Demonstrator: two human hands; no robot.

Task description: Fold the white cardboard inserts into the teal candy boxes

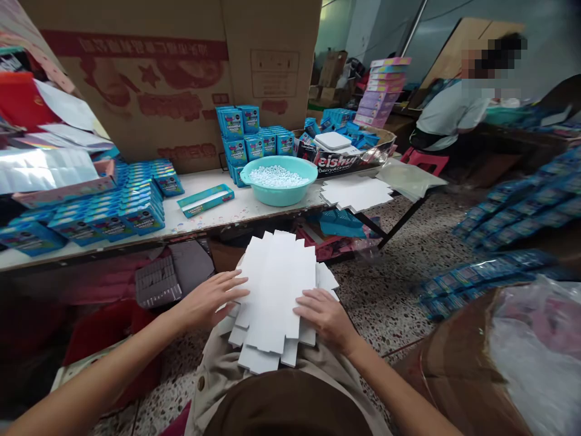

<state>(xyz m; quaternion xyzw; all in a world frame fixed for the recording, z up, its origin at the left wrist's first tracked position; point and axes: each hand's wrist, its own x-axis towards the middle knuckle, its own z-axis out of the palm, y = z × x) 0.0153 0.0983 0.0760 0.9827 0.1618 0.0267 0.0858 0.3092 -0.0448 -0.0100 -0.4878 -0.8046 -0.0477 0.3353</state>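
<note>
A stack of flat white die-cut card blanks [276,290] lies fanned across my lap, on beige cloth [222,369]. My left hand [211,300] rests on the stack's left side with its fingers flat on the card. My right hand [324,318] presses on the right side of the same stack. The lower part of the stack is partly hidden by the layers above it.
A white table [204,203] ahead holds rows of blue boxes [143,209], a teal basin of white beads [276,181], a white scale [333,141] and more white blanks [356,194]. A person [449,115] sits at back right. Bundled blue packets [521,206] lie to my right.
</note>
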